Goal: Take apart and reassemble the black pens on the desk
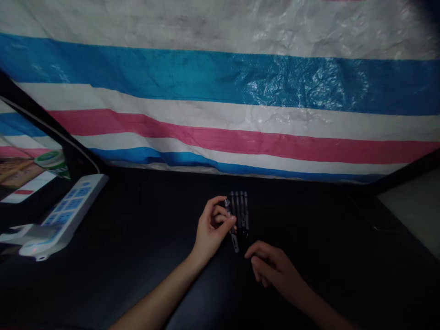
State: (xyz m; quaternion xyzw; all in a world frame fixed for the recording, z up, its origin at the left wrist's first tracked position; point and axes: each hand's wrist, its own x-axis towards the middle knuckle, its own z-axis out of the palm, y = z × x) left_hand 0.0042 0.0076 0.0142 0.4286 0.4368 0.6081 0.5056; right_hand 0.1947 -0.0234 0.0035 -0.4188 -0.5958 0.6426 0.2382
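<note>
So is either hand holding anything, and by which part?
The left hand pinches one pen about mid-barrel, beside a row of pens on the table. The right hand holds nothing.

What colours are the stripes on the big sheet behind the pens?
Blue, pink and white stripes on the sheet, seen from the head view.

A makeshift work corner, more improvised stall or workshop than home or office, is showing here. A crinkled woven plastic tarp (220, 91) in white, blue and pink stripes is hanging as the back wall, a plain dark table (137, 238) is standing under it, and a white power strip (65, 213) is lying at its left edge.
</note>
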